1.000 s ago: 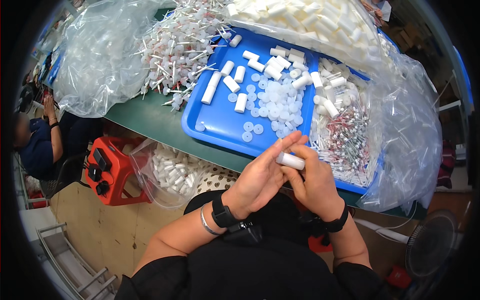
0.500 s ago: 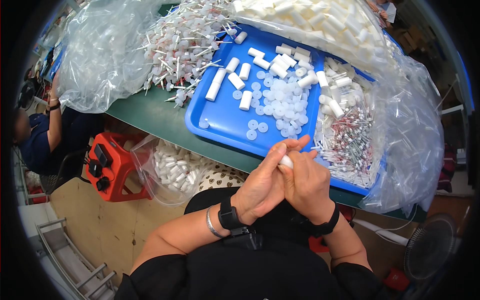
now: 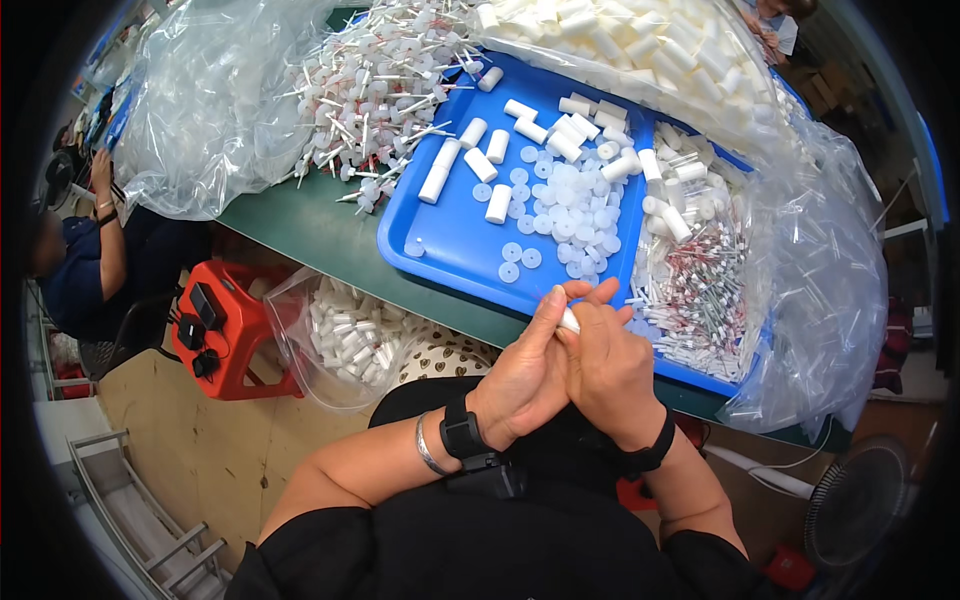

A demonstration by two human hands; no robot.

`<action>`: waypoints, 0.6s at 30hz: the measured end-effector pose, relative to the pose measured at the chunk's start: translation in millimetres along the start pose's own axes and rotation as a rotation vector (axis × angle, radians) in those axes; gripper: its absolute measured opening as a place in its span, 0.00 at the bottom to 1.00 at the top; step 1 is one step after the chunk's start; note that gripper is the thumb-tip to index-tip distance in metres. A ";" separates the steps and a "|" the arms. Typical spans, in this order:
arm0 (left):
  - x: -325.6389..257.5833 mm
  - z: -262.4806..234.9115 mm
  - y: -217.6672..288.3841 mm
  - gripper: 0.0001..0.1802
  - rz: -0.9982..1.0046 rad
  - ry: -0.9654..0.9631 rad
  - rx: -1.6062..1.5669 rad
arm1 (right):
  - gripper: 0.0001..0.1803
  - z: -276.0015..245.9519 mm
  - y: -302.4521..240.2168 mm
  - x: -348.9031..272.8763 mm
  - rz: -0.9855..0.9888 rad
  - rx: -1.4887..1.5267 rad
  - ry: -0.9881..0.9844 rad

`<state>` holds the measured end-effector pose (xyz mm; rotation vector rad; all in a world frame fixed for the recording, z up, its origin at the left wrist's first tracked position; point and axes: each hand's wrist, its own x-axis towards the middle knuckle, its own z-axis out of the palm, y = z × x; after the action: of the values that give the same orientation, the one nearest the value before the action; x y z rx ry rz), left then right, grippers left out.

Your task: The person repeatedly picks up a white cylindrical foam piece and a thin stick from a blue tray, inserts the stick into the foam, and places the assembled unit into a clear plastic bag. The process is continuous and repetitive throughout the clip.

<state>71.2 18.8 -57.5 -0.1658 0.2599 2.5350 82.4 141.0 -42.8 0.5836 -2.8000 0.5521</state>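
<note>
at the tray's near edge, a white tube (image 3: 568,320) (mostly hidden) sits pressed between both palms, left hand (image 3: 523,375) and right hand (image 3: 608,368) closed around it. beyond lie the blue tray (image 3: 450,240), loose white discs (image 3: 560,205) and bagged parts (image 3: 690,290).

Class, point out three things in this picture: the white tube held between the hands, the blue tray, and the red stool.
white tube (image 3: 569,320), head view, the end showing between the hands.
blue tray (image 3: 455,250), head view, bare floor of the tray.
red stool (image 3: 235,345), head view, its top.
</note>
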 end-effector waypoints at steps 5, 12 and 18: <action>1.9 -1.2 13.6 0.31 0.006 -0.019 0.076 | 0.20 -0.5 -1.4 11.2 0.028 0.283 0.046; -1.3 2.2 6.1 0.39 0.108 -0.040 0.374 | 0.14 -4.2 -8.5 12.3 0.007 0.332 0.103; -6.0 6.6 28.6 0.38 0.079 0.010 0.534 | 0.15 -15.5 1.1 21.5 0.428 1.073 -0.229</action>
<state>59.7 -6.2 -45.8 0.0420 0.9443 2.4429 65.0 140.9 -22.9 0.1768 -2.6101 2.2285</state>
